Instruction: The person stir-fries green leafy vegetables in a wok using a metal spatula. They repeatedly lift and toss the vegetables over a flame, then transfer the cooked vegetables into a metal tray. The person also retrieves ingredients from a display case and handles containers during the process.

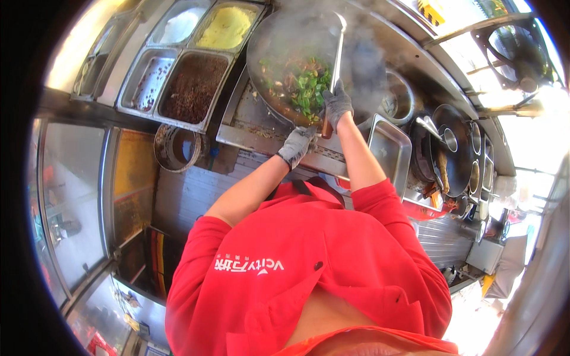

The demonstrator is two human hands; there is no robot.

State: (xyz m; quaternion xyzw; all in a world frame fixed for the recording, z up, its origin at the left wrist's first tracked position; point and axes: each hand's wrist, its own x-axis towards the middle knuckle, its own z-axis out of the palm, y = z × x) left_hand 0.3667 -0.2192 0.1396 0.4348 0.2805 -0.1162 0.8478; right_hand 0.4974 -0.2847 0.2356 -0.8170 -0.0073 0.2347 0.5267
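Observation:
A large steaming wok (267,89) sits on the stove, with chopped green vegetables (310,86) and darker pieces of food in it. My right hand, in a grey glove (338,103), is closed round the handle of a long metal ladle or spatula (339,53). The tool's head lies near the wok's far rim, partly lost in steam; its brown handle end points back at me. My left hand, also gloved in grey (298,144), is at the wok's near edge, where it seems to grip the rim or a handle; the fingers' hold is partly hidden.
At the left stand steel trays with dark red flakes (193,86), a yellow paste (225,27) and white contents (180,24); a dirty round pot (178,149) is below them. To the right are a steel pan (389,147), a round pot (397,98) and dark woks (458,164).

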